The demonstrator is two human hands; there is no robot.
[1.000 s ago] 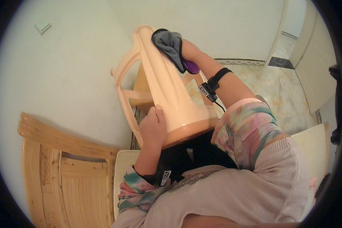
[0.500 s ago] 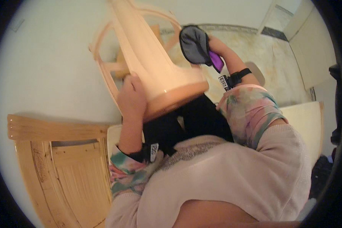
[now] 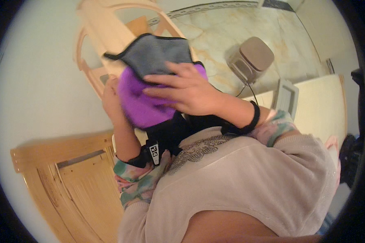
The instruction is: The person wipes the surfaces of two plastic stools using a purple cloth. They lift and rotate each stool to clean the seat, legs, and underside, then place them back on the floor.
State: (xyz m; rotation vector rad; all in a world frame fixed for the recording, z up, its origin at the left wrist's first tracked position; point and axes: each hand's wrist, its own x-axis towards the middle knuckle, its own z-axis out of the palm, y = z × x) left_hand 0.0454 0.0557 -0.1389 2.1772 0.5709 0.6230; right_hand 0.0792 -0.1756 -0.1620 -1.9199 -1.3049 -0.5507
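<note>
A peach plastic stool [image 3: 103,30] is tilted over my lap, its legs and curved brace pointing away. My left hand [image 3: 112,99] grips its left side, with the fingers partly hidden. Over the near part of the stool lies a two-sided cloth [image 3: 148,107], purple on one face and grey with black edging on the other, partly folded over. Flat on top of it rests my right hand [image 3: 188,89], fingers spread, slightly blurred. The cloth hides the stool's near end.
On the marbled floor to the right stands a brown-grey boxy bin-like object [image 3: 253,56], with a dark cord near it. A grey frame-shaped tray [image 3: 286,97] lies on the cream surface at right. A wooden chair back or headboard [image 3: 69,170] is at lower left.
My right hand has brought the cloth from the right onto the stool, spreading it with more purple showing. The stool has shifted left and away; my left hand moved left with it.
</note>
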